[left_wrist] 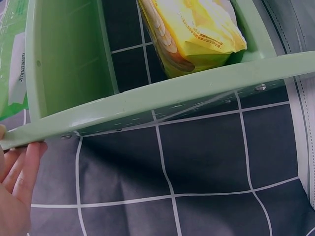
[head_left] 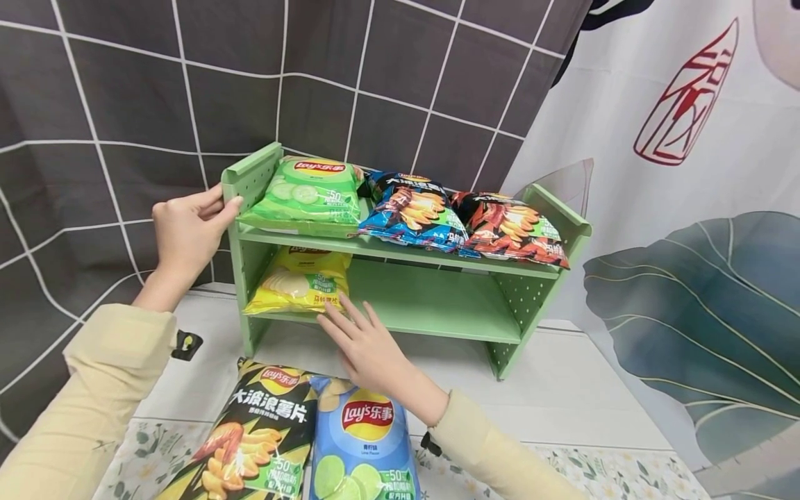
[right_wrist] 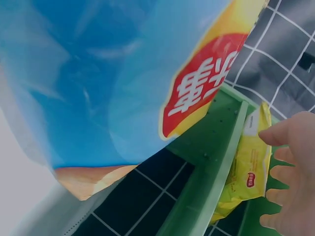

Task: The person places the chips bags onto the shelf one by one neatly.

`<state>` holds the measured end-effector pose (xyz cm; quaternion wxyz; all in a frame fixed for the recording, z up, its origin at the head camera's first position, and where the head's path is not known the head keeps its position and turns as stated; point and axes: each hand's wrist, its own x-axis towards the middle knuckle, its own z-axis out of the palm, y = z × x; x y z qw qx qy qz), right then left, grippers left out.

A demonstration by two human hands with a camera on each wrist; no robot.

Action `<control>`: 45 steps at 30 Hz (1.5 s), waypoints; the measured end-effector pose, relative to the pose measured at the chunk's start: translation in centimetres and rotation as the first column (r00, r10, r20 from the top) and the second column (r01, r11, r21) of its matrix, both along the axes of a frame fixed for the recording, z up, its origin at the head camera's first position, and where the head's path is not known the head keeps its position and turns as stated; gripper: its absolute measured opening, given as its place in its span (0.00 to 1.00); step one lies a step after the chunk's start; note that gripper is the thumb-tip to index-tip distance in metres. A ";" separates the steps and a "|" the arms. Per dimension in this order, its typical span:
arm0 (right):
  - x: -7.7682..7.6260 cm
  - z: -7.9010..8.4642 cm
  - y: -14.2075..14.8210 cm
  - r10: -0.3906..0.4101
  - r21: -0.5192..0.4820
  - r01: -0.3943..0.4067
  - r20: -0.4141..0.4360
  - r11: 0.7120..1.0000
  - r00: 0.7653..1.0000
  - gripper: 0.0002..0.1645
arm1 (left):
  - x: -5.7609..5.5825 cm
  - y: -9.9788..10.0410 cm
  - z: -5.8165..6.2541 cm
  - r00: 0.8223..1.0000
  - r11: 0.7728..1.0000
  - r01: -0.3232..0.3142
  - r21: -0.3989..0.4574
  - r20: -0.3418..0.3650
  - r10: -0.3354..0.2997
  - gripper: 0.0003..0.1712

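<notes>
A green two-tier shelf rack (head_left: 437, 298) stands on the table. My left hand (head_left: 190, 226) grips the upper edge of its left side panel between thumb and fingers; in the left wrist view, the fingers (left_wrist: 30, 172) lie against that panel. On the lower tier, at the left end, sits a yellow chip bag (head_left: 300, 281). My right hand (head_left: 378, 351) reaches toward it with fingers extended, fingertips at the bag's lower right corner. The right wrist view has the thumb and fingers beside the yellow bag (right_wrist: 248, 167); whether they touch it is hard to tell.
The upper tier carries a green chip bag (head_left: 312, 198), a dark blue one (head_left: 415, 212) and a red-black one (head_left: 512, 229). In front of the rack lie a black chip bag (head_left: 250, 444) and a light blue lime chip bag (head_left: 365, 444). A dark gridded curtain (head_left: 237, 76) hangs behind.
</notes>
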<state>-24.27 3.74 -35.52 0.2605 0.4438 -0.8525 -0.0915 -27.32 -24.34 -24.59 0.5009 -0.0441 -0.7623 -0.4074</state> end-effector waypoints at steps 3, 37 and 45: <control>0.7 -0.2 0.4 0.005 0.011 -0.006 0.021 1.000 1.000 0.37 | 0.0 -0.1 -0.1 1.000 1.000 -0.010 -0.006 0.004 0.010 0.19; 8.4 -2.0 5.7 0.226 0.152 -0.227 0.022 0.962 0.974 0.34 | -0.2 0.0 0.1 1.000 1.000 -0.017 -0.011 -0.001 0.017 0.20; 9.8 -3.0 6.5 0.200 0.269 -0.225 0.119 0.937 0.973 0.38 | -0.1 0.1 0.1 1.000 1.000 -0.012 -0.008 0.010 0.012 0.20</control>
